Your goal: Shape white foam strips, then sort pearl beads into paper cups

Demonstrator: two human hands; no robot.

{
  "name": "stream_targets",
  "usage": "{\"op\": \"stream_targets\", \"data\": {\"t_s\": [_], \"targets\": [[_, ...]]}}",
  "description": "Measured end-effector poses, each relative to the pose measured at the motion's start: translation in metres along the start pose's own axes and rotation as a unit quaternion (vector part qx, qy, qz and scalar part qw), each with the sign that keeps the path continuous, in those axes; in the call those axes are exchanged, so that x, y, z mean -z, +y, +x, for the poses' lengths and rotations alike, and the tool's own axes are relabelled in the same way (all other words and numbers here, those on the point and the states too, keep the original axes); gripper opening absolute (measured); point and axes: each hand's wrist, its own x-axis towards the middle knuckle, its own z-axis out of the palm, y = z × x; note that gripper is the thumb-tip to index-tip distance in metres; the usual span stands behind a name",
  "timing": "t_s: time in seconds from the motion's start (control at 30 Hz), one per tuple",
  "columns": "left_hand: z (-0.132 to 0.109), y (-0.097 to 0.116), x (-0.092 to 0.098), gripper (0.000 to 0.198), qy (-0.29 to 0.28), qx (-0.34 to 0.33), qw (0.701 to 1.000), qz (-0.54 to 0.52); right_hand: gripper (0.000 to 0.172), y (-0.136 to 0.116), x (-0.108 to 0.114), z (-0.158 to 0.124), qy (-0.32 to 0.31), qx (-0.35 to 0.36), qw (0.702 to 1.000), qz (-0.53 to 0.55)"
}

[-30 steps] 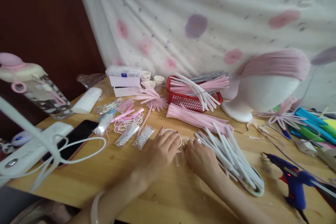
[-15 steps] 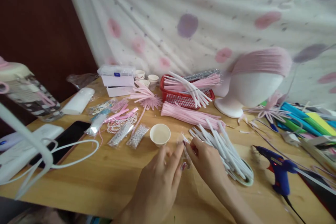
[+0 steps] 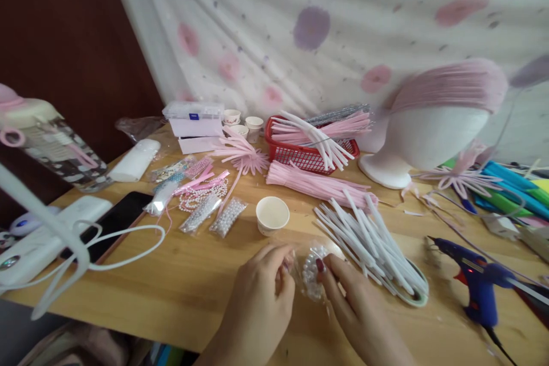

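Note:
Between my hands is a small clear plastic bag of pearl beads (image 3: 312, 274), held just above the wooden table. My left hand (image 3: 265, 289) pinches the bag's left edge with its fingers curled in. On the other side, my right hand (image 3: 349, 291) grips the bag with thumb and forefinger. A paper cup (image 3: 273, 215) stands upright just beyond the bag, its inside pale. To the right of the bag lies a bundle of white pipe cleaners (image 3: 373, 251).
Bags of small beads (image 3: 229, 217) lie left of the cup. Behind it are pink pipe cleaners (image 3: 319, 184) and a red basket (image 3: 300, 155). A foam head (image 3: 441, 131) stands back right, a blue glue gun (image 3: 478, 277) front right. A white cable (image 3: 81, 240) loops at left.
The bag has come into clearer view, its pearl beads now visible. My hands have moved slightly apart and lower. The whole view has shifted a little.

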Motion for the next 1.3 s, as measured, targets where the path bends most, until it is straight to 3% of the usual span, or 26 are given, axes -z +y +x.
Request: {"op": "stream_targets", "data": {"t_s": [0.17, 0.37, 0.43, 0.53, 0.67, 0.8, 0.87, 0.93, 1.0, 1.2, 1.3], "targets": [[0.005, 0.002, 0.002, 0.032, -0.022, 0.0, 1.0, -0.015, 0.02, -0.01, -0.008, -0.008, -0.036, 0.022, 0.998, 0.055], [0.0, -0.001, 0.015, 0.034, -0.039, -0.061, 0.997, -0.009, 0.018, -0.003, -0.009, -0.018, 0.042, 0.059, 0.996, 0.046], [-0.002, -0.002, 0.017, 0.041, -0.039, -0.096, 0.994, -0.024, 0.026, 0.002, -0.009, -0.018, 0.051, 0.037, 0.997, 0.041], [0.001, -0.003, 0.019, 0.039, -0.017, -0.095, 0.995, -0.036, 0.038, 0.009, -0.008, -0.013, 0.056, -0.014, 0.997, 0.048], [0.013, -0.004, 0.023, 0.036, -0.032, -0.058, 0.997, -0.033, 0.019, 0.017, -0.005, 0.004, 0.077, -0.044, 0.994, 0.064], [0.018, -0.004, 0.026, 0.041, -0.068, -0.045, 0.996, -0.029, 0.05, 0.023, 0.002, 0.025, -0.052, -0.045, 0.985, 0.159], [0.017, -0.003, 0.026, 0.038, -0.07, -0.051, 0.995, -0.039, 0.042, 0.025, 0.005, 0.033, -0.114, -0.039, 0.97, 0.209], [0.015, -0.002, 0.026, 0.033, -0.063, -0.059, 0.995, -0.053, 0.022, 0.026, 0.007, 0.038, -0.152, -0.035, 0.958, 0.239], [0.012, -0.004, 0.029, 0.031, -0.044, -0.059, 0.996, -0.055, 0.015, 0.03, 0.007, 0.041, -0.169, -0.036, 0.948, 0.269], [0.005, -0.016, 0.052, 0.021, 0.078, -0.005, 0.997, -0.003, 0.028, 0.048, 0.0, 0.04, -0.162, -0.081, 0.92, 0.349], [0.006, -0.025, 0.057, 0.018, 0.073, 0.008, 0.997, 0.017, 0.031, 0.052, -0.001, 0.041, -0.161, -0.111, 0.907, 0.374]]}}
